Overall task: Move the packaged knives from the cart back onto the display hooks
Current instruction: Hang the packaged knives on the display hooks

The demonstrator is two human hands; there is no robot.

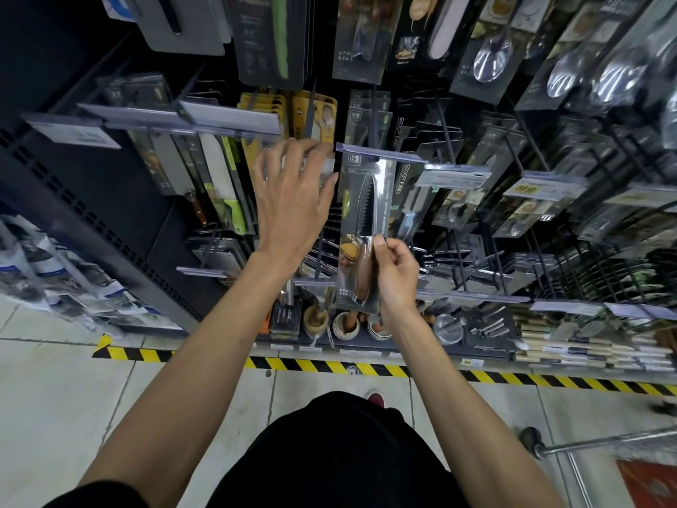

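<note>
Above the grip, the knife pack [362, 214] stands upright before the display, its top edge at a label strip [381, 154]. I cannot tell whether its hang hole is on the hook [374, 104] behind, since strip and pack hide the tip. I have the right hand [394, 273] pinching the pack's right edge at the knife's wooden handle, thumb in front, fingers curled behind.

Left of the grip and higher, the left hand [293, 192] is unclenched. Its fingers are spread, with the tips near that strip's end and the yellow packs [324, 115]. It holds nothing I can make out.

Room is tight: hooks and hanging packs crowd both sides of the pack, and only a narrow gap lies between my two hands.

Below the grip, mortars [344, 324] sit on the bottom shelf, partly hidden by pack and wrist. Low and far right of the grip, the cart [593, 442] is cut off by the frame edge, showing only a wheel and rails. Print on the pack is too blurred to read.
</note>
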